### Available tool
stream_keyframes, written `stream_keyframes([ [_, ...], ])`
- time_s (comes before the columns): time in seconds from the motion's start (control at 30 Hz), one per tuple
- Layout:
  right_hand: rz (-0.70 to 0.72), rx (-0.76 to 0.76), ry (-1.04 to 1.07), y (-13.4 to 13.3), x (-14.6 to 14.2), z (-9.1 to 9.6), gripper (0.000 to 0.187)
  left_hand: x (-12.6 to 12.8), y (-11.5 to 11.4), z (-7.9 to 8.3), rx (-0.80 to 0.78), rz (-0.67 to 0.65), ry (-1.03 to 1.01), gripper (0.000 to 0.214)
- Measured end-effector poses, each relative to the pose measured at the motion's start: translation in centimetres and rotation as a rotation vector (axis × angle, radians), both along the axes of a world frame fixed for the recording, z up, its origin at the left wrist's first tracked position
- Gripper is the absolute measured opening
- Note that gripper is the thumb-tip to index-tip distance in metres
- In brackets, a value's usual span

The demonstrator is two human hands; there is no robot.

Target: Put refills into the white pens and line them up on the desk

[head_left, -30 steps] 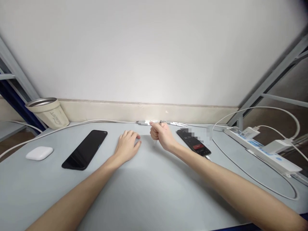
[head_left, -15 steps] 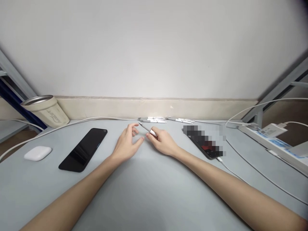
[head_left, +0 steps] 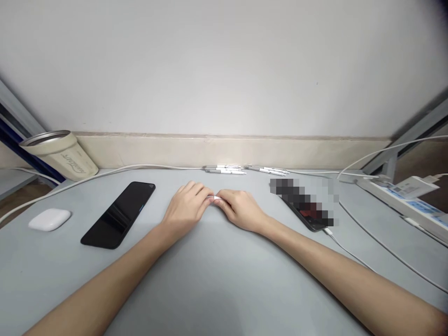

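Both my hands meet over the middle of the table, closed on one white and grey pen [head_left: 216, 198]. My left hand [head_left: 187, 204] wraps round its left part and hides most of it. With thumb and fingers, my right hand [head_left: 244, 207] pinches the other end. Only a short white stretch of the pen shows between the fingertips. Behind my hands, by the wall, lie two small groups of similar pens: a left group [head_left: 226, 171] and a right group [head_left: 266, 170].
To the left are a black phone [head_left: 119, 214], a white earbud case [head_left: 49, 219] and a tilted cream cup [head_left: 65, 156]. On the right lies another phone [head_left: 297, 210], partly pixelated, on a charging cable [head_left: 352, 254]. A white power strip [head_left: 416, 205] runs along the right side.
My left hand has closed round the pen, where before its fingers were apart beside the tip. The pen has swung nearly level between my hands. The view has shifted slightly.
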State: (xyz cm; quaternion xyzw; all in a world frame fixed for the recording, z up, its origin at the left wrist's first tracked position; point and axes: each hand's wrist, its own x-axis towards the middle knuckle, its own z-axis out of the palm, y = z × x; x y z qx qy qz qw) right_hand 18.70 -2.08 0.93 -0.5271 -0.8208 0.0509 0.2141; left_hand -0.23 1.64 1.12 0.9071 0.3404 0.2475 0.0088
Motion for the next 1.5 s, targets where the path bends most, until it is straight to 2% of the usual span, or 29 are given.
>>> stream_keyframes([
  [0.1, 0.024, 0.009, 0.014, 0.04, 0.2, -0.06, 0.033, 0.18, 0.01, -0.14, -0.04, 0.012, 0.018, 0.029],
  [0.27, 0.06, 0.053, -0.032, 0.01, 0.28, 0.19, 0.033, 0.5, -0.08, -0.59, -0.235, 0.067, -0.025, 0.033],
  [0.37, 0.062, 0.053, -0.051, 0.08, 0.3, 0.24, 0.033, 0.5, -0.11, -0.61, -0.288, 0.103, -0.032, 0.036],
  [0.5, 0.014, 0.046, -0.014, 0.4, 0.52, -0.05, 0.028, 0.32, -0.07, -0.66, -0.289, 0.086, -0.11, 0.022],
  [0.6, 0.023, 0.087, -0.012, 0.59, 0.68, -0.22, 0.026, 0.22, 0.04, -0.8, -0.275, 0.103, -0.105, 0.023],
  [0.73, 0.053, 0.099, -0.007, 0.58, 0.67, -0.26, 0.026, 0.3, 0.02, -0.73, -0.263, 0.122, -0.095, 0.037],
  [0.9, 0.032, 0.062, 0.036, 0.47, 0.58, -0.29, 0.025, 0.4, -0.26, -0.5, -0.261, 0.079, -0.163, 0.023],
  [1.03, 0.032, 0.05, 0.025, 0.44, 0.6, -0.28, 0.025, 0.36, -0.25, -0.59, -0.263, 0.104, -0.123, 0.029],
  [1.13, 0.02, 0.043, 0.029, 0.44, 0.58, -0.25, 0.025, 0.33, -0.32, -0.63, -0.266, 0.103, -0.178, 0.023],
  [1.2, 0.013, 0.042, 0.033, 0.44, 0.55, -0.26, 0.025, 0.34, -0.42, -0.62, -0.256, 0.097, -0.21, 0.028],
  [1.33, 0.013, 0.044, 0.038, 0.45, 0.52, -0.31, 0.025, 0.4, -0.5, -0.61, -0.236, 0.08, -0.178, 0.017],
  [1.5, 0.018, 0.035, 0.029, 0.39, 0.54, -0.27, 0.027, 0.36, -0.42, -0.6, -0.247, 0.117, -0.169, 0.021],
])
